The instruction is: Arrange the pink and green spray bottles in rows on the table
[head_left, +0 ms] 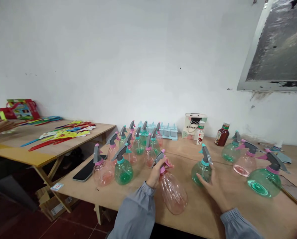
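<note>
My left hand [155,175] is closed around the neck and grey trigger head of a clear pink spray bottle [173,194]. That bottle leans, its round base towards me near the table's front edge. To the right, my right hand [214,186] grips a green spray bottle [197,172] with a teal collar and grey head. Its thumb lies across the bottle's front and its fingers are at the right side, partly hidden. A pink spray bottle [104,174] and a green spray bottle [124,172] stand at the front of a cluster on the left.
Right of my hands stand a large green spray bottle [264,182], a pink one [244,165] and another green one [230,152]. A phone [87,171] lies at left. Behind are a paper bag [189,127] and a brown bottle [222,135]. Another person's hand [0,126] is far left.
</note>
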The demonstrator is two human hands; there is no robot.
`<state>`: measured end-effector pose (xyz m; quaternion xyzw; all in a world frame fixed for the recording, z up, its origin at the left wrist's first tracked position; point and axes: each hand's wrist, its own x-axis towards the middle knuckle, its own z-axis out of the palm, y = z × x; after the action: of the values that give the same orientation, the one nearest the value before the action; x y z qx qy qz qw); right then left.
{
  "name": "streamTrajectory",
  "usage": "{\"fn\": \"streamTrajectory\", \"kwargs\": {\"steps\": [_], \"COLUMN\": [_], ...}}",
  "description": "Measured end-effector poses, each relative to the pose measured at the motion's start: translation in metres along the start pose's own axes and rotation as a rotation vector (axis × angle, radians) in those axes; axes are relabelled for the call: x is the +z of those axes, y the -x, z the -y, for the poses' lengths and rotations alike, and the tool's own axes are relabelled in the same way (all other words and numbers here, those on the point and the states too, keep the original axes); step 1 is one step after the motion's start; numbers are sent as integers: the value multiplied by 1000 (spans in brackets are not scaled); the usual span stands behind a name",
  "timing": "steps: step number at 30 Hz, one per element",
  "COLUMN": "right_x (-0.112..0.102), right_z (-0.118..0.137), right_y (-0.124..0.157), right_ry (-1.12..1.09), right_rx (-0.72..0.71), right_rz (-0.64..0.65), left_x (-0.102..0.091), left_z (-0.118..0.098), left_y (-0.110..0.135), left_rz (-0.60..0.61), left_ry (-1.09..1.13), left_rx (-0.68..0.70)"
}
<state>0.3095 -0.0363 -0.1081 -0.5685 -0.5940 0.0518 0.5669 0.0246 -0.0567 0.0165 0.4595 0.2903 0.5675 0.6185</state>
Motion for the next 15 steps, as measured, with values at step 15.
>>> {"fn": "streamTrajectory", "kwargs": {"steps": [15], "right_x": [0], "right_z": [0], "right_y": [0], "right_ry": [-27], "right_rx": [-1], "right_rz": [-2], "left_x": [-38], "left_z": [-38], "left_y": [21], "left_rz": [-181], "left_ry": [-582], "left_rx": [269]}}
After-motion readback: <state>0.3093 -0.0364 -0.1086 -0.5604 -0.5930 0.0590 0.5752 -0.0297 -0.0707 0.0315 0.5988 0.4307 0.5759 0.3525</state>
